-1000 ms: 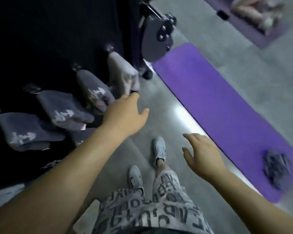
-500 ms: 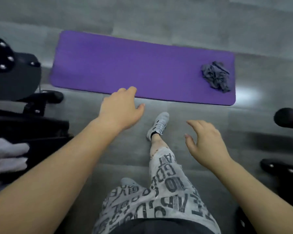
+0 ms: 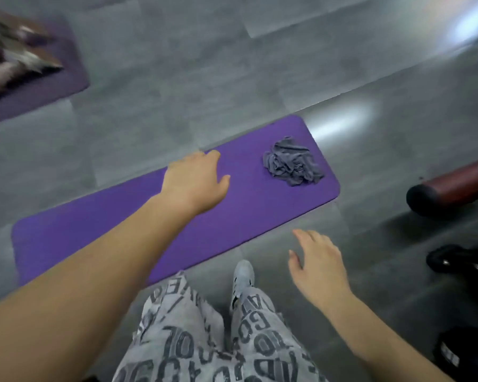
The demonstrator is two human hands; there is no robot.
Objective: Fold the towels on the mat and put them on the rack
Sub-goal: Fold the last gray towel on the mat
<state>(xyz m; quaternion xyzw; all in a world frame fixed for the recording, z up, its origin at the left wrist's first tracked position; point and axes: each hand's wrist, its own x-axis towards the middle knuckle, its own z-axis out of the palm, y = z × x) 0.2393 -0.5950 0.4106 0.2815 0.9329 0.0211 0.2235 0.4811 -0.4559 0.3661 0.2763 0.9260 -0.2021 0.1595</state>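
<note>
Your grip held nothing. The left hand [image 3: 196, 180] hung over the mat [image 3: 94, 230] with fingers loosely spread and clasping no cloth. The right hand [image 3: 319, 263] was just as slack, over the floor [image 3: 177, 78] near your shoe [image 3: 242, 277].

1 towel [image 3: 291, 165], grey and crumpled into a wad, lay on the mat near its right end, beyond your left fingertips and apart from both hands. The rest of that mat showed bare purple. The rack was out of view.

The likely trouble lay in the wad itself. If you had pinched it from the top, you would probably have lifted a bunch with its corners buried, and the fold would have come out lopsided. Spreading it flat first looked the safer course. It also sat close to the mat's end, so a careless drag could have pulled it onto the floor.

To your right stood a padded roller [image 3: 453, 183] and some black equipment [image 3: 458, 260], and a step that way could have caught a foot. A 2nd mat [image 3: 53, 84] with blurred things on it lay well apart at the far left.
</note>
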